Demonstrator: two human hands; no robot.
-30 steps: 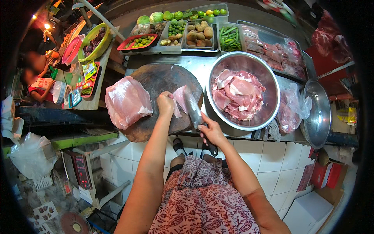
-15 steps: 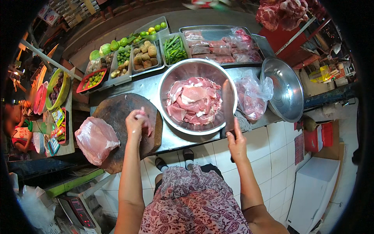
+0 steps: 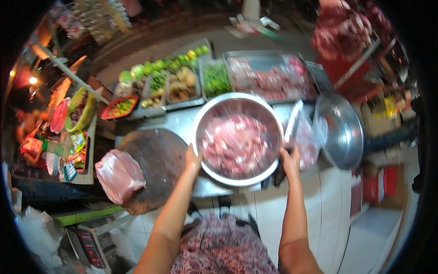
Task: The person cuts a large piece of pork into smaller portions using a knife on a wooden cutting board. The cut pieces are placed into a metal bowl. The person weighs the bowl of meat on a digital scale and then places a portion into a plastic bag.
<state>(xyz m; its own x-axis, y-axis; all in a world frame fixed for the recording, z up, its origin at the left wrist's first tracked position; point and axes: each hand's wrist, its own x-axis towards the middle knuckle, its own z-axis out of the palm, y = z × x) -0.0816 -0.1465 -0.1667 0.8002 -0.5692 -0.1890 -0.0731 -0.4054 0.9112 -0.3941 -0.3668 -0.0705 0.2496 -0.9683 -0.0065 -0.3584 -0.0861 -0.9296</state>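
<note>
My left hand [image 3: 193,157] is at the left rim of a steel bowl [image 3: 199,130] of sliced pink meat [image 3: 233,144]; its fingertips are blurred, and I see no slice in it. At the bowl's right side, my right hand [image 3: 290,159] is closed on a large knife [image 3: 294,118], its blade pointing away from me. To the left, a big piece of pale pink meat [image 3: 118,176] lies on a round, dark wooden chopping block [image 3: 159,160]. A plastic bag of meat [image 3: 309,146] lies right of the bowl, partly behind the knife.
Behind are produce trays [image 3: 182,86] and a tray of packed meat [image 3: 269,80]. An empty steel basin [image 3: 340,132] sits right, near hanging meat [image 3: 340,29]. A side table [image 3: 84,176] holds baskets and packets, with a person [image 3: 29,148] behind. A scale [image 3: 86,246] is lower left.
My left hand has left the chopping block for the bowl's rim, and the meat slice no longer shows in it. The knife in my right hand has swung rightward, off the block.
</note>
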